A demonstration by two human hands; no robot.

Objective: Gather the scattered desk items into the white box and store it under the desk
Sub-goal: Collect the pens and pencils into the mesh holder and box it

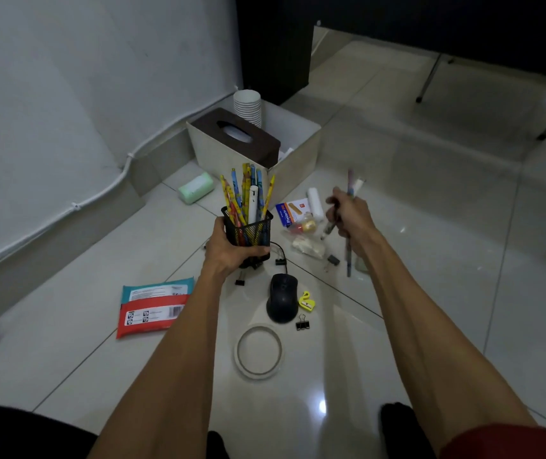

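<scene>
White box [293, 175] sat on the floor [430, 260] at its far edge, close to the skirting of the pale, matte wall [66, 94] and just before a dark desk panel [275, 44]. A brown tissue box [235, 135] and a stack of ribbed paper cups [247, 106] stood inside it. The floor was large glossy tile, pale grey with thin dark grout lines, and it mirrored a spot of light near the person's knees.

The left hand [228, 251] had its fingers curled round a black wire-mesh pen holder [250, 231], lifted clear of the floor and bristling with patterned pencils [242, 193]. The right hand [351, 220] had its fingers wrapped about a few pens [349, 183], blurred.

On the tiles between the arms lay a smooth black mouse [282, 297], a flat tape ring [258, 352], a yellow sharpener [306, 300] and a black binder clip [302, 323]. Soft red and teal wipes packs [150, 314] lay overlapping toward the left wall.
</scene>
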